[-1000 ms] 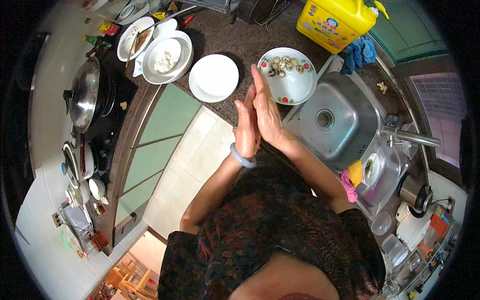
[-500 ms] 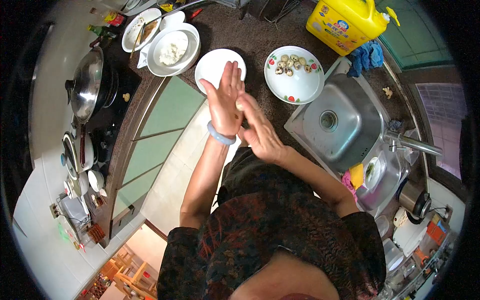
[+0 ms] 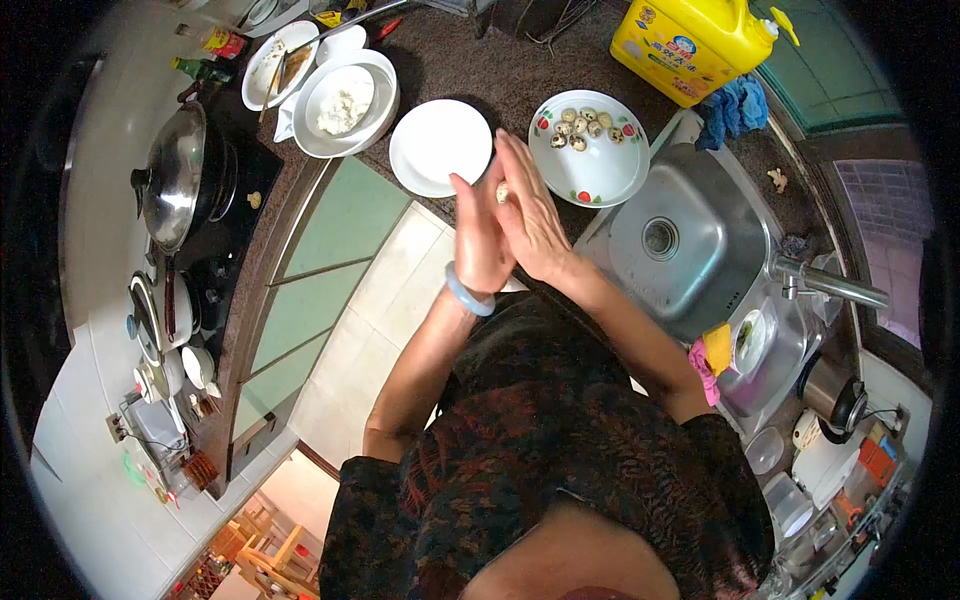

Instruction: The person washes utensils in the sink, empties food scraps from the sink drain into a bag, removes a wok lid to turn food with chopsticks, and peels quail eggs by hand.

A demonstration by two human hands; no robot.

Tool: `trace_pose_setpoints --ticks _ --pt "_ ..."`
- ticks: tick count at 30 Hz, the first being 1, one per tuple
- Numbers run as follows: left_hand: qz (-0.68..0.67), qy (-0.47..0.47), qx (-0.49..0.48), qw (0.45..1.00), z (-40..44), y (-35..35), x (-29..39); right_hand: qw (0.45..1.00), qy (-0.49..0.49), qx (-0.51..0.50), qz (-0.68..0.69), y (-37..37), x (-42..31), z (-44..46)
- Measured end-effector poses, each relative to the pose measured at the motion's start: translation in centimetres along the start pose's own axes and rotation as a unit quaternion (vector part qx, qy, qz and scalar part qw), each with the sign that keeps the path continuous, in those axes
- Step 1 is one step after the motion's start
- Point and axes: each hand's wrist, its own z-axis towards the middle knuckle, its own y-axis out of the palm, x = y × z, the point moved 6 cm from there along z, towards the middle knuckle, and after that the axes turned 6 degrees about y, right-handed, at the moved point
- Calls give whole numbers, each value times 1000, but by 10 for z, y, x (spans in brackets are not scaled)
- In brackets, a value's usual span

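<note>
A small pale, speckled quail egg (image 3: pixel 502 191) shows between my two palms. My left hand (image 3: pixel 480 240), with a pale bracelet at its wrist, has its palm turned toward the egg and its thumb up. Pressed close from the other side is my right hand (image 3: pixel 538 225), its fingers long and together. Just beyond them stands a white plate (image 3: pixel 430 150) with nothing visible on it. To the right, a flower-patterned plate (image 3: pixel 590 178) holds several quail eggs (image 3: pixel 580 125).
Left of the white plate, a white bowl (image 3: pixel 385 110) contains a smaller bowl of white crumbly food (image 3: pixel 345 108). A used bowl with chopsticks (image 3: pixel 264 80) sits behind. The steel sink (image 3: pixel 690 240) and yellow jug (image 3: pixel 680 50) are right; a wok (image 3: pixel 175 185) is left.
My left hand has shifted right and lower, off the white plate. Both palms have come closer together around the egg, and my right hand's fingers now point more upward.
</note>
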Motion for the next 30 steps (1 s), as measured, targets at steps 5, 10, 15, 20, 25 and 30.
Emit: trace_pose_setpoints --ticks 5,10,15,20,25,30 --pt "26 35 15 999 18 -16 18 986 -145 -82 20 21 -47 -32" --pt "-21 -16 4 1000 3 -3 4 999 -26 -3 -27 5 -8 -3" --pt "23 35 14 999 18 -16 24 988 -143 -55 16 29 -46 -30" --pt "-127 -76 14 989 -7 0 -4 990 -20 -30 -133 -1 -3 7" --pt "-170 -87 -32 981 -13 -10 12 993 -46 33 -108 -35 -40 -1" --pt "-171 -45 -8 984 -16 -9 21 991 -16 78 -110 -52 -41 -11"
